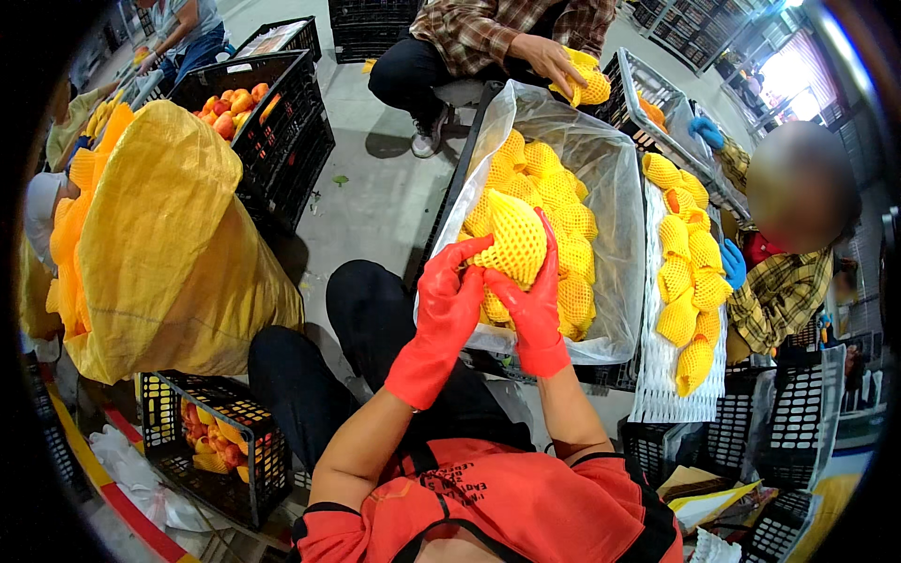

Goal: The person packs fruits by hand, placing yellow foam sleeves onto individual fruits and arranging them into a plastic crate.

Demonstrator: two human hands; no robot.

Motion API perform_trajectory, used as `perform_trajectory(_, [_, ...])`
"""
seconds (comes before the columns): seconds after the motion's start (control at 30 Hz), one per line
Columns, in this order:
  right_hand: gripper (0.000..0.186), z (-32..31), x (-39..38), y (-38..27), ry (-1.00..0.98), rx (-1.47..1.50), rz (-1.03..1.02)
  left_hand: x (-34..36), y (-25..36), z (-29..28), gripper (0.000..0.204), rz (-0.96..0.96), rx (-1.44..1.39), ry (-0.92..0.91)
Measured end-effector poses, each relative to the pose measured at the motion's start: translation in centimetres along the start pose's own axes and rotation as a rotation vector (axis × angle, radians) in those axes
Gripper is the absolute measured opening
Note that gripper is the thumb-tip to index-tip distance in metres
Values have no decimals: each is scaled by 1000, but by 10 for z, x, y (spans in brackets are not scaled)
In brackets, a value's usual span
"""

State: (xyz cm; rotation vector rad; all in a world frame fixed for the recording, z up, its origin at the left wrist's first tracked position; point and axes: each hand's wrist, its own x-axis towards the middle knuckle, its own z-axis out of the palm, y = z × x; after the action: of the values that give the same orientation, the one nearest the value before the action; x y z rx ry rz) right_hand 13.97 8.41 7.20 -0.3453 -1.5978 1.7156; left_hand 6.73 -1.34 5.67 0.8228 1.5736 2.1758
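Observation:
Both my hands wear red rubber gloves. My left hand [445,298] grips a yellow foam fruit net [513,236] from its left side, fingers and thumb at its lower edge. My right hand [535,310] wraps its right side, thumb underneath. The net is rounded and tapers upward; whatever fills it is hidden. I hold it above a dark crate lined with clear plastic film [610,314]. Many net-wrapped pieces [572,220] lie packed in that crate, below and beyond my hands.
At left stand a big yellow sack [169,235] of foam nets, a black crate of red-yellow fruit [230,111] and a lower fruit crate [214,439]. Right, wrapped pieces [690,272] lie on white netting [671,399]. A co-worker's hand [549,61] holds nets opposite; another person wears blue gloves [732,263].

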Motion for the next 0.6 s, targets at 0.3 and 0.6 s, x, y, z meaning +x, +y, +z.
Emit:
perform_trajectory(0.3, [68, -12, 0, 5, 122, -135, 43, 6, 9, 1, 27, -343, -603, -34])
perform_trajectory(0.6, [63, -3, -9, 4, 197, 281, 273, 24, 17, -25, 24, -341, -499, -19])
